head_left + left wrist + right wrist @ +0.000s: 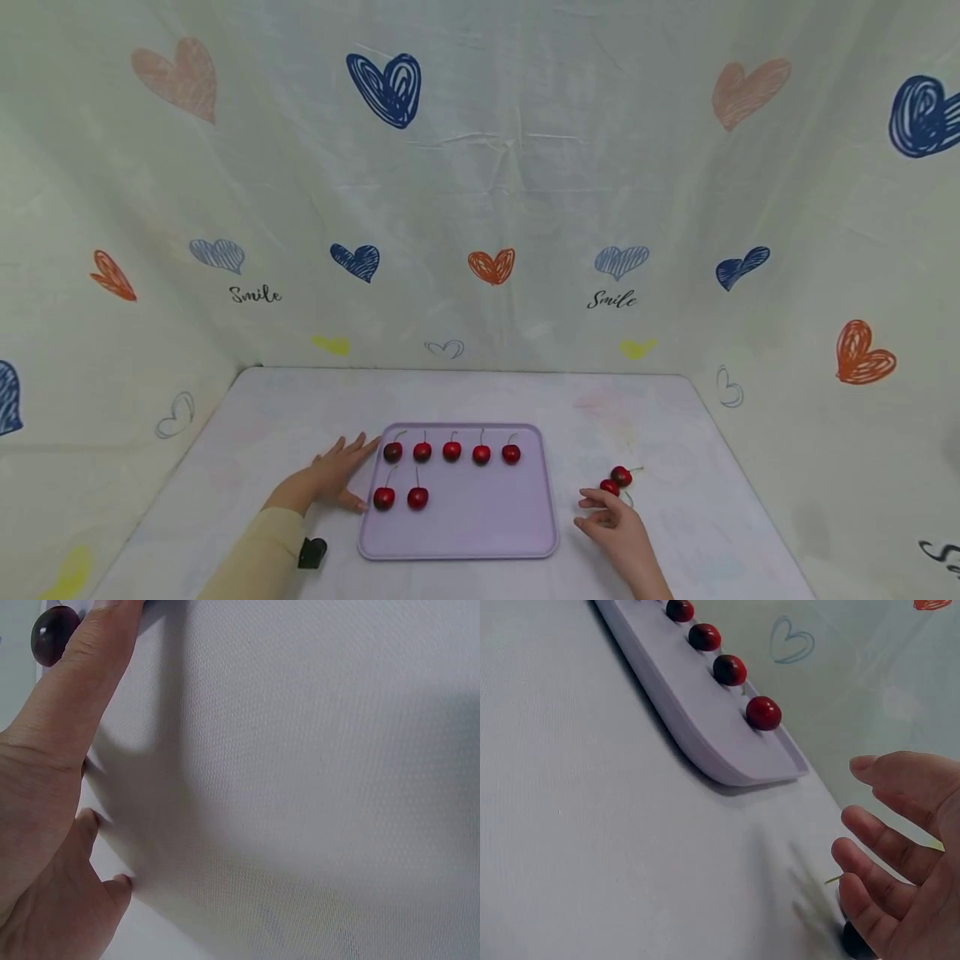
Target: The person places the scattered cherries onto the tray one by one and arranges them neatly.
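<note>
A lilac tray (487,525) lies on the white table, with several red cherries in a row along its far side. Nearer on its left sit two more, one cherry (384,498) beside another cherry (417,498). My left hand (335,477) is spread at the tray's left edge, thumb and fingertips against it. To the right of the tray my right hand (618,529) hovers with loosely bent fingers, nothing between them in the right wrist view. Just beyond it are two loose cherries, a farther cherry (621,476) and a nearer cherry (608,486) partly covered by the fingers.
A small black object (312,552) is beside the left sleeve (262,550). Behind the table (300,400) hangs a pale curtain (480,192) printed with hearts, which also runs along both sides.
</note>
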Available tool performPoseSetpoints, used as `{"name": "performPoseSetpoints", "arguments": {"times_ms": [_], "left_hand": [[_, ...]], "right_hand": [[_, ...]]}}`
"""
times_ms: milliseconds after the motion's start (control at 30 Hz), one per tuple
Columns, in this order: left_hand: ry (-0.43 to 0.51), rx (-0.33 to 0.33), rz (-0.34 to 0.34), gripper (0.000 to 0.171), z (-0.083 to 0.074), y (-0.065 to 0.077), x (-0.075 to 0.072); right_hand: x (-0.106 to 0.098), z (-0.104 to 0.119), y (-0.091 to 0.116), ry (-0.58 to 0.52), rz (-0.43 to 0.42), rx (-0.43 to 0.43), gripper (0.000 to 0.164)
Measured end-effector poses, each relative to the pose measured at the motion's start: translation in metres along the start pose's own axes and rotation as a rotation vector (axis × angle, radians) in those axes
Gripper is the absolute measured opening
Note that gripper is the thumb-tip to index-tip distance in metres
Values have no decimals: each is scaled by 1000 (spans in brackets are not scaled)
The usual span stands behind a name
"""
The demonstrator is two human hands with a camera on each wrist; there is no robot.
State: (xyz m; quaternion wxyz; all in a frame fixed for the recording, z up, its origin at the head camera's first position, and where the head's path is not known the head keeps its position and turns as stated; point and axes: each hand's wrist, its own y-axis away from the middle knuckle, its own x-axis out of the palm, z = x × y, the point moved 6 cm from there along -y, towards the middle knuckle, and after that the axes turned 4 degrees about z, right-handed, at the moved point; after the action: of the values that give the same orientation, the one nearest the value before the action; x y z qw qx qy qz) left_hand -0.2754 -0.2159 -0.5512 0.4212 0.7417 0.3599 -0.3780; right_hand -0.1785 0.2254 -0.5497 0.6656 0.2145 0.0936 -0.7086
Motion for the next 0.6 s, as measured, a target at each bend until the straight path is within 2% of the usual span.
{"name": "performPoseSetpoints", "arguments": {"times_ms": [400, 600], "left_hand": [[-6, -13, 14, 108, 0, 0, 0], [-5, -13, 9, 108, -1, 1, -1]], "right_hand": [[-35, -30, 9, 0, -67, 159, 49], [-49, -39, 7, 24, -87, 199, 53]]}}
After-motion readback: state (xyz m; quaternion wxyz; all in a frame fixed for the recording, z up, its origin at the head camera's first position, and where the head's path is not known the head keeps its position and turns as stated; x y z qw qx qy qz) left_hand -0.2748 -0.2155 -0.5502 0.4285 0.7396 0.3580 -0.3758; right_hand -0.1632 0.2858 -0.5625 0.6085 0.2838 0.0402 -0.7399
